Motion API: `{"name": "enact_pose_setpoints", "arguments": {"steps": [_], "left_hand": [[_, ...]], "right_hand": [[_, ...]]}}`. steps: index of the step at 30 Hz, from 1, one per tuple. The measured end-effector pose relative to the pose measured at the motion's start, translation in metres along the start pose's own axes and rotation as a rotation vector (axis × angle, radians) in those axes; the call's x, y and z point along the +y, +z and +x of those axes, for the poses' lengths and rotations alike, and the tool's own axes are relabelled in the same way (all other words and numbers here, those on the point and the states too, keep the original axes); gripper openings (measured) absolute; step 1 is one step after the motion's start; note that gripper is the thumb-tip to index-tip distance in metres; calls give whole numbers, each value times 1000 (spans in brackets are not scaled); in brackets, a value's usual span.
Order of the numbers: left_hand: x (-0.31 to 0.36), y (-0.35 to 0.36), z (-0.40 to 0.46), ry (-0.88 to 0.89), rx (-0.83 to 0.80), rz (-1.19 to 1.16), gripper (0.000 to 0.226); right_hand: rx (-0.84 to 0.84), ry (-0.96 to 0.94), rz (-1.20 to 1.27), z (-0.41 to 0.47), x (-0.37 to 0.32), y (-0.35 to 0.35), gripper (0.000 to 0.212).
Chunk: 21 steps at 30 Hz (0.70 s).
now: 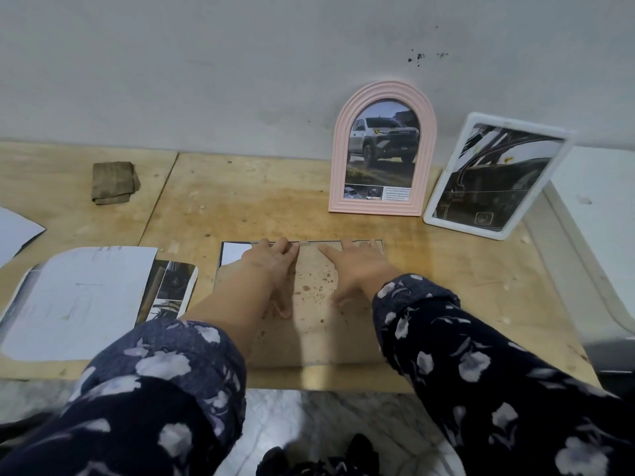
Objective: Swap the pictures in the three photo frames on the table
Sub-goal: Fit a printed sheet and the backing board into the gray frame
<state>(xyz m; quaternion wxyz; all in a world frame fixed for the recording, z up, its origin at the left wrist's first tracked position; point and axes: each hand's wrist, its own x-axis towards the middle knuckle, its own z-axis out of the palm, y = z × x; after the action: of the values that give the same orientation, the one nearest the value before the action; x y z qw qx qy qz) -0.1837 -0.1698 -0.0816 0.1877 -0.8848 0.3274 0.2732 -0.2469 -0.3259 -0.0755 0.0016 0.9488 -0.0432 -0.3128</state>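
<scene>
Flat beneath both hands (271, 266): frame backing (316, 304).

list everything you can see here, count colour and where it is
arched frame: 1, pink, upright at the wall, holds a truck picture
rectangular frame: 1, white, leaning right of the pink one, holds a dark picture
flat frame: 1, clear with a thin dark edge, lying on the table under both hands
loose pictures: a stack, mostly white backs with one dark print showing, left of the flat frame
paper sheet: 1, white, far left edge
folded cloth: 1, brown, back left
table: 1, light wood
wall: grey
left hand: pressing the flat frame's far edge
right hand: same, beside it
sleeves: 2, dark floral
</scene>
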Motion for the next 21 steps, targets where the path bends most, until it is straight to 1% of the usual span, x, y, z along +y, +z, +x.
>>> {"name": "enact_pose_setpoints", "arguments": {"steps": [2,5,7,11,17,21], "left_hand": [[1,1,1,4,-5,1,143],[0,-1,2,4,-12,25,143],[0,-2,3,8,-10,40,144],[-1,-2,4,3,-32,53,145],[4,-11,3,-9,-81,84,142],[5,-13,2,-30,-92,61,142]], "right_hand": [[-15,38,14,4,-7,-3,102],[-83,121,43,13,-19,-4,91],[-94,176,81,15,-23,-7,85],[-106,192,73,14,-29,-8,93],[-139,225,-7,18,-34,-12,95],[-96,215,-49,18,-36,-5,97]]}}
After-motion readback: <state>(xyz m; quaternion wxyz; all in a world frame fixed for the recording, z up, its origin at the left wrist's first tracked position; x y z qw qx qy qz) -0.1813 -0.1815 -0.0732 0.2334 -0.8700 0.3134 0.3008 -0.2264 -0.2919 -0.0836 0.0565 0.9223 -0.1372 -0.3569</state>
